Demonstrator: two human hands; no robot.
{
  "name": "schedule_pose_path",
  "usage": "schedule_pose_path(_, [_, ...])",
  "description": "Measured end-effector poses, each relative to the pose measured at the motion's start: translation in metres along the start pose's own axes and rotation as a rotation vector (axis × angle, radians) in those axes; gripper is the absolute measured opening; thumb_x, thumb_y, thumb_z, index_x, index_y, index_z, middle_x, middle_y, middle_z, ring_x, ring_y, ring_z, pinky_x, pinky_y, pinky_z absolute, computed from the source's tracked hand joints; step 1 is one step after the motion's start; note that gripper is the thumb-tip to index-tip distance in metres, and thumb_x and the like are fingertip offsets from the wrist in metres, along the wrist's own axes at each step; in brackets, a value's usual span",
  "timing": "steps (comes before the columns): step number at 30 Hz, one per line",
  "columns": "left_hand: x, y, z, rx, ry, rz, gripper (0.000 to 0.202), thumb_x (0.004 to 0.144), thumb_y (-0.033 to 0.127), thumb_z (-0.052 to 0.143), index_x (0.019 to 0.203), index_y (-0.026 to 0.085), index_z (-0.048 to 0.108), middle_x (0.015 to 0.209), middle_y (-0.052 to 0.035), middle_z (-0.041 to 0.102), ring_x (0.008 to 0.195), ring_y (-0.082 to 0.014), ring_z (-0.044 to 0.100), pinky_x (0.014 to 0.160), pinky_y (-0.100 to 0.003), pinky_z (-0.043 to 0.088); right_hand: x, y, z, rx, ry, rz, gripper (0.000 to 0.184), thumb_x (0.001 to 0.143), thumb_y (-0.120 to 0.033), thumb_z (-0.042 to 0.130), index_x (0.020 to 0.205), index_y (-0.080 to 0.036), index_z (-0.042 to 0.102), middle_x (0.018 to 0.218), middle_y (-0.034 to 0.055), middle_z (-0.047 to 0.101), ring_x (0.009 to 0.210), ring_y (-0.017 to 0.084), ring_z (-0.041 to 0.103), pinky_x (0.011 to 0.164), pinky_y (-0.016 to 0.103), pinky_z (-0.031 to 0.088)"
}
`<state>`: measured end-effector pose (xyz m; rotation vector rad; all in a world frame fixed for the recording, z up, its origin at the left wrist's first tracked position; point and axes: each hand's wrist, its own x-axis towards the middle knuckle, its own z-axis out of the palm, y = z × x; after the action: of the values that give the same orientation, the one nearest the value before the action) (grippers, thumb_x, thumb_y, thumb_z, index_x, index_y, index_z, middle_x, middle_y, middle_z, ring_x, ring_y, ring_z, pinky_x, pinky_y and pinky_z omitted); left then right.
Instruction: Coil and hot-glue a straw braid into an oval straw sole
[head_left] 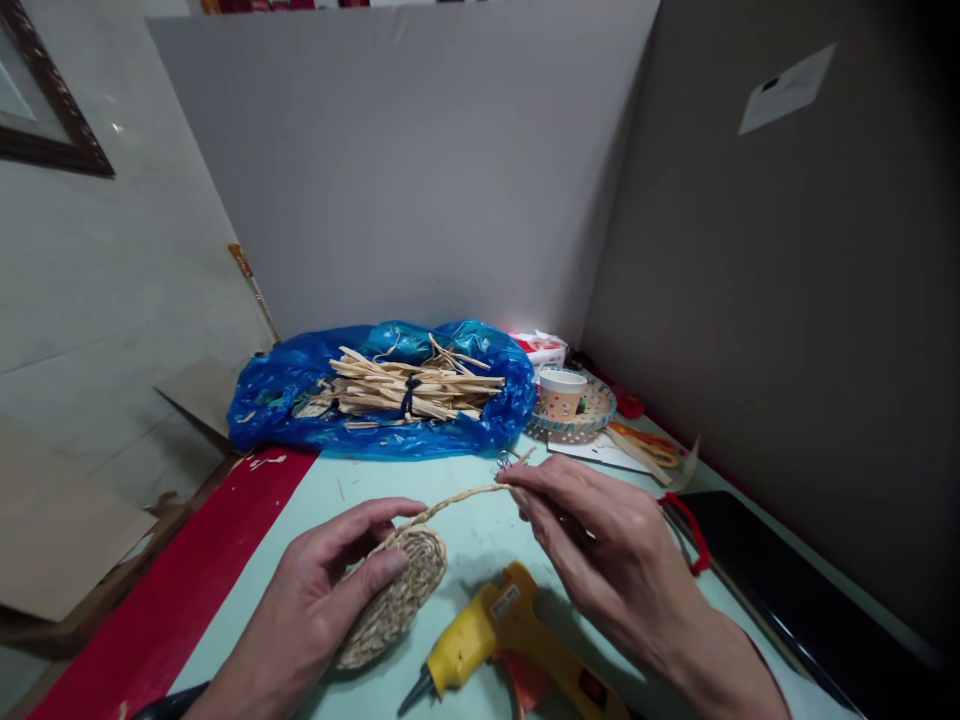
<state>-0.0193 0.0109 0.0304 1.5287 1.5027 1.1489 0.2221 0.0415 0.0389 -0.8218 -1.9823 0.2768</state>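
A coiled oval of woven straw [401,595] is gripped at its edge by my left hand [330,575], thumb on its near face. From its top edge a twisted straw cord [461,495] runs up and right. My right hand [607,545] pinches that cord between thumb and fingertips. Below the hands, a yellow glue gun [499,625] lies on the table, its dark nozzle pointing to the lower left. Part of the coil is hidden behind my left fingers and thumb.
Behind, a bundle of dry straw [412,385] tied with dark string rests on a blue plastic bag [285,385]. A paper cup [561,395] stands in a shallow woven basket [600,405]. A black flat object [795,590] lies at right. Grey panels [420,170] stand at the back and right.
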Motion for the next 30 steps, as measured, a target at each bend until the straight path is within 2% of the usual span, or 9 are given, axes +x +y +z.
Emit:
schedule_pose_path(3, [0.002, -0.007, -0.003, 0.038, -0.023, 0.027, 0.024, 0.076, 0.051, 0.076, 0.091, 0.034, 0.084, 0.096, -0.0030, 0.080, 0.091, -0.0288, 0.069, 0.083, -0.032, 0.053, 0.000, -0.002, -0.001, -0.015, -0.005, -0.025, 0.023, 0.096, -0.006, 0.052, 0.110, -0.016, 0.067, 0.086, 0.0053, 0.069, 0.073, 0.015, 0.066, 0.064, 0.025, 0.050])
schedule_pose_path(7, [0.005, -0.012, -0.005, 0.064, 0.047, -0.011, 0.026, 0.076, 0.053, 0.075, 0.094, 0.037, 0.085, 0.103, -0.0030, 0.082, 0.110, -0.0339, 0.065, 0.106, -0.042, 0.043, -0.001, -0.002, 0.001, -0.059, -0.027, -0.061, 0.024, 0.095, -0.005, 0.051, 0.109, -0.015, 0.068, 0.080, 0.0049, 0.066, 0.066, 0.015, 0.062, 0.060, 0.027, 0.049])
schedule_pose_path(9, [0.005, -0.010, -0.005, 0.045, 0.050, -0.032, 0.025, 0.076, 0.051, 0.076, 0.094, 0.036, 0.085, 0.105, -0.0034, 0.082, 0.113, -0.0341, 0.064, 0.108, -0.043, 0.041, -0.001, -0.002, 0.002, -0.083, -0.021, -0.082, 0.025, 0.095, -0.004, 0.050, 0.108, -0.015, 0.068, 0.081, 0.0065, 0.067, 0.067, 0.016, 0.063, 0.060, 0.028, 0.051])
schedule_pose_path(14, [0.007, -0.003, -0.002, -0.073, -0.035, -0.066, 0.020, 0.075, 0.044, 0.078, 0.091, 0.034, 0.086, 0.103, -0.0042, 0.082, 0.100, -0.0301, 0.070, 0.089, -0.035, 0.053, -0.003, 0.001, 0.002, -0.095, 0.022, -0.115, 0.029, 0.094, -0.001, 0.049, 0.112, -0.014, 0.067, 0.084, 0.0081, 0.067, 0.071, 0.016, 0.063, 0.063, 0.027, 0.053])
schedule_pose_path(17, [0.007, -0.004, -0.002, -0.133, -0.036, -0.101, 0.022, 0.073, 0.044, 0.080, 0.091, 0.033, 0.086, 0.105, -0.0044, 0.082, 0.101, -0.0294, 0.070, 0.090, -0.033, 0.053, -0.005, 0.006, 0.005, -0.133, 0.021, -0.144, 0.027, 0.094, 0.001, 0.050, 0.111, -0.012, 0.067, 0.085, 0.0099, 0.068, 0.073, 0.017, 0.062, 0.064, 0.028, 0.052])
schedule_pose_path(21, [0.007, -0.008, -0.001, -0.296, 0.044, -0.221, 0.030, 0.071, 0.043, 0.083, 0.097, 0.029, 0.085, 0.109, -0.0053, 0.081, 0.106, -0.0297, 0.070, 0.097, -0.035, 0.051, -0.012, 0.011, 0.013, -0.195, 0.032, -0.246, 0.027, 0.093, 0.002, 0.051, 0.111, -0.009, 0.067, 0.082, 0.0093, 0.068, 0.068, 0.017, 0.055, 0.059, 0.028, 0.045])
schedule_pose_path(26, [0.008, -0.008, 0.003, -0.491, 0.164, -0.296, 0.037, 0.061, 0.039, 0.090, 0.095, 0.024, 0.085, 0.112, -0.0064, 0.081, 0.107, -0.0285, 0.071, 0.083, -0.027, 0.056, -0.018, 0.005, 0.022, -0.200, -0.066, -0.245, 0.027, 0.093, -0.001, 0.050, 0.114, -0.010, 0.064, 0.083, 0.0089, 0.067, 0.069, 0.019, 0.055, 0.056, 0.028, 0.042])
schedule_pose_path(30, [0.007, -0.007, 0.008, -0.562, 0.242, -0.314, 0.042, 0.057, 0.035, 0.092, 0.096, 0.023, 0.084, 0.109, -0.0054, 0.082, 0.104, -0.0251, 0.073, 0.075, -0.021, 0.057, -0.025, 0.002, 0.030, -0.211, -0.057, -0.295, 0.031, 0.093, -0.004, 0.051, 0.122, -0.009, 0.059, 0.086, 0.0094, 0.068, 0.071, 0.020, 0.056, 0.057, 0.030, 0.042])
